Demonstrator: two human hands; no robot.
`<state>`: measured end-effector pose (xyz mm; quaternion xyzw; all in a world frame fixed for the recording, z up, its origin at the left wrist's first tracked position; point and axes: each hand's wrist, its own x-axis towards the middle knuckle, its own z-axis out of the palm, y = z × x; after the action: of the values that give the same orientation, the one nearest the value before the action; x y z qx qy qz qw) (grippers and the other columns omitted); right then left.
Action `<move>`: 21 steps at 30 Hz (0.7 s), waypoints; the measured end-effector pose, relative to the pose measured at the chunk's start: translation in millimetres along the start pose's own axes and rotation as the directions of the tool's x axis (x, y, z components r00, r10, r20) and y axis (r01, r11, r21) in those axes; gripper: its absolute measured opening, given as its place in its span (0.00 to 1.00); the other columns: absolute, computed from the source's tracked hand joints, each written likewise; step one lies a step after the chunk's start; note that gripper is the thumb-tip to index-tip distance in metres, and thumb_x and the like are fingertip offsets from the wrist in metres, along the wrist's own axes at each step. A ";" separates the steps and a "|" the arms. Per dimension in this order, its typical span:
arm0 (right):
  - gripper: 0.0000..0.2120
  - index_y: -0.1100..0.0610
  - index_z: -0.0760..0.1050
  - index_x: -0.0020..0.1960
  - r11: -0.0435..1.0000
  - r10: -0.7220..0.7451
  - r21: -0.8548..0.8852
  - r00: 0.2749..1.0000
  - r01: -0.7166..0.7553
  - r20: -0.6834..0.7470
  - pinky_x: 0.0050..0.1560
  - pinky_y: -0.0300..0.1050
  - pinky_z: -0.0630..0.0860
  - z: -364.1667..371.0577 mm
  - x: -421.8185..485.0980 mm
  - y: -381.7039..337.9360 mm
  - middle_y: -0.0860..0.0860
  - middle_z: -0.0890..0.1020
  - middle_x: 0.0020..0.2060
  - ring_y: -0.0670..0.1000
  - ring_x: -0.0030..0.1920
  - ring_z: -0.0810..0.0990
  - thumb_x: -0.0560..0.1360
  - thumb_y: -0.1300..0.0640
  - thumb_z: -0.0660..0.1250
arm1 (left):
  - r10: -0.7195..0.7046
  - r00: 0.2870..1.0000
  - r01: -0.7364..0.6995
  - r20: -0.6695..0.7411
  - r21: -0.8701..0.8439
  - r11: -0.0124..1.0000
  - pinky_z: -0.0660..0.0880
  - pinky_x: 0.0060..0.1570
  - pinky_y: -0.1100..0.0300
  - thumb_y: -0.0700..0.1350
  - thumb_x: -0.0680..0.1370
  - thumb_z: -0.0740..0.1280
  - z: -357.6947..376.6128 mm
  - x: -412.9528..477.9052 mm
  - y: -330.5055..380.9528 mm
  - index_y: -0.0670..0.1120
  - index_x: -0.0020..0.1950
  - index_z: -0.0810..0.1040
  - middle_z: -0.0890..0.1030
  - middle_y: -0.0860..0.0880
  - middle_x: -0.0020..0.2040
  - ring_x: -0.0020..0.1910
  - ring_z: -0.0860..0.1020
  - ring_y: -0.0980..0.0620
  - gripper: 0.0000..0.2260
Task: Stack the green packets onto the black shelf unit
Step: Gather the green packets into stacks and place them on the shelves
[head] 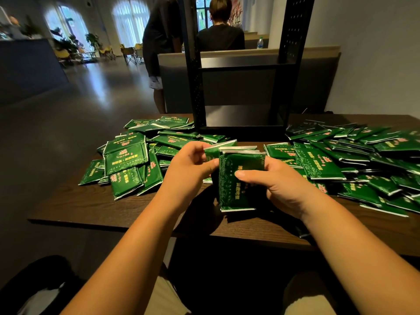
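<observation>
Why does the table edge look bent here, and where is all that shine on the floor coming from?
Head view: the wide-angle lens bows the table edge and tilts the black shelf unit; arched windows behind throw glare on the floor; the left hand and right hand, gripping green packets, cast a dark shadow below.

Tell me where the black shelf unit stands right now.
Head view: the black shelf unit stands upright at the far middle of the table, between the left heap and right heap of green packets.
</observation>
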<state>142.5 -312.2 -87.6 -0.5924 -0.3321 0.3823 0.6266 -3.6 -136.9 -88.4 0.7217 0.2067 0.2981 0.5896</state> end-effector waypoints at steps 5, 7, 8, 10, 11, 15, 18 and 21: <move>0.26 0.53 0.77 0.72 0.995 -0.082 -0.064 0.992 0.077 -0.093 0.70 0.61 0.77 0.8 -2.1 3.2 0.55 0.87 0.63 0.58 0.65 0.85 0.76 0.60 0.79 | 0.069 0.992 -0.072 -0.103 -0.022 0.997 0.82 0.61 0.50 0.40 0.84 0.71 4.6 -1.9 3.3 0.49 0.66 0.82 0.86 0.49 0.60 0.61 0.85 0.49 0.12; 0.40 0.49 0.71 0.78 0.985 -0.111 -0.147 0.981 0.088 -0.160 0.74 0.62 0.74 3.3 -2.0 4.4 0.50 0.84 0.69 0.54 0.70 0.82 0.71 0.47 0.85 | 0.019 0.993 -0.022 -0.119 -0.023 0.999 0.80 0.65 0.51 0.38 0.82 0.70 3.5 -3.2 -1.3 0.51 0.72 0.78 0.83 0.51 0.66 0.65 0.82 0.53 0.19; 0.47 0.46 0.67 0.80 0.980 -0.115 -0.181 0.978 0.083 -0.172 0.75 0.63 0.73 2.7 -1.6 6.0 0.48 0.81 0.71 0.53 0.73 0.79 0.67 0.40 0.85 | -0.031 0.998 0.031 -0.057 -0.005 1.000 0.79 0.65 0.53 0.36 0.78 0.69 2.7 -5.0 -3.8 0.52 0.76 0.75 0.81 0.50 0.70 0.67 0.81 0.54 0.27; 0.45 0.42 0.64 0.78 0.971 -0.105 -0.228 0.983 0.069 -0.152 0.74 0.62 0.74 3.6 -2.7 7.5 0.45 0.80 0.71 0.51 0.72 0.79 0.69 0.39 0.84 | -0.104 0.985 0.096 0.140 0.060 0.994 0.79 0.59 0.57 0.34 0.71 0.66 3.5 -10.8 -8.7 0.53 0.78 0.72 0.80 0.52 0.71 0.65 0.81 0.57 0.35; 0.39 0.42 0.64 0.75 0.961 -0.102 -0.269 0.986 0.064 -0.129 0.72 0.61 0.76 5.9 -4.3 7.2 0.44 0.80 0.69 0.49 0.68 0.81 0.73 0.44 0.82 | -0.108 0.970 0.092 0.219 0.081 0.992 0.79 0.53 0.57 0.32 0.72 0.65 6.6 -15.6 -9.8 0.53 0.75 0.74 0.83 0.53 0.66 0.59 0.84 0.57 0.33; 0.37 0.37 0.61 0.71 0.930 -0.026 -0.366 0.995 -0.010 -0.094 0.67 0.59 0.80 14.0 -3.3 15.2 0.45 0.82 0.64 0.49 0.61 0.84 0.70 0.49 0.77 | -0.091 0.958 0.084 0.270 0.036 0.996 0.81 0.55 0.49 0.33 0.76 0.69 21.1 -29.8 -14.2 0.53 0.75 0.71 0.85 0.48 0.64 0.58 0.85 0.49 0.30; 0.31 0.36 0.71 0.66 0.945 -0.012 -0.325 0.995 -0.021 -0.098 0.66 0.65 0.80 13.1 0.2 21.5 0.47 0.87 0.57 0.54 0.60 0.86 0.65 0.48 0.74 | -0.049 0.953 0.038 0.299 0.043 0.998 0.78 0.67 0.37 0.37 0.75 0.70 27.6 -33.8 -12.5 0.58 0.77 0.68 0.82 0.47 0.68 0.67 0.82 0.43 0.33; 0.25 0.36 0.74 0.64 0.955 -0.049 -0.295 0.991 0.009 -0.127 0.65 0.68 0.80 11.1 1.1 23.8 0.47 0.87 0.59 0.56 0.61 0.85 0.69 0.54 0.71 | -0.022 0.965 0.009 0.263 0.051 0.999 0.79 0.67 0.37 0.34 0.77 0.67 30.9 -34.9 -11.8 0.61 0.77 0.66 0.82 0.50 0.69 0.67 0.82 0.44 0.34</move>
<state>131.4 -305.7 -110.5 -0.6982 -0.3513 0.2791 0.5578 -7.9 -179.6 -110.3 0.7674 0.1396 0.1897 0.5964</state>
